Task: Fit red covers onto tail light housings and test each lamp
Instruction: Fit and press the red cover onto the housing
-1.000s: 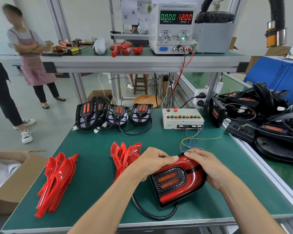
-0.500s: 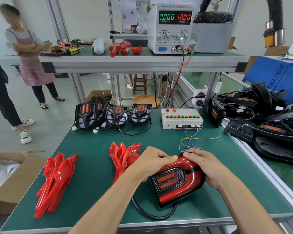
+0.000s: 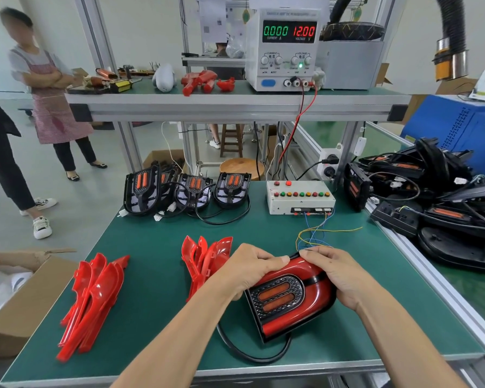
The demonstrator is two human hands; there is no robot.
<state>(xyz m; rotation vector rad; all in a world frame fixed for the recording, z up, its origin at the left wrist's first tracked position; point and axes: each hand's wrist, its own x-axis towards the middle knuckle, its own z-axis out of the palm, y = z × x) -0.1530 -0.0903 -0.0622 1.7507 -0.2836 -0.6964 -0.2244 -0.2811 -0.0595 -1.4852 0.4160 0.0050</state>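
Red cover [image 3: 317, 298] on tail light housing [image 3: 277, 296] at lower centre, left hand [image 3: 248, 271] gripping its left edge, right hand [image 3: 335, 273] clasping its right edge, fingers curled.

Both forearms reach forward — left hand [image 3: 249, 271] and right hand [image 3: 338, 275] curled, fingers gripping, thumbs nearly meeting.

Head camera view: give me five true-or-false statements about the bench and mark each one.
1. Both hands grip the tail light. True: the left hand and the right hand hold its top edge.
2. The power supply shows 24.00 volts. False: it reads 12.00.
3. Its current reads 0.000. True.
4. The loose red covers lie in a single pile. False: a second pile stands beside the left hand.
5. The uncovered housings sit on the upper shelf. False: they stand at the back of the green mat.
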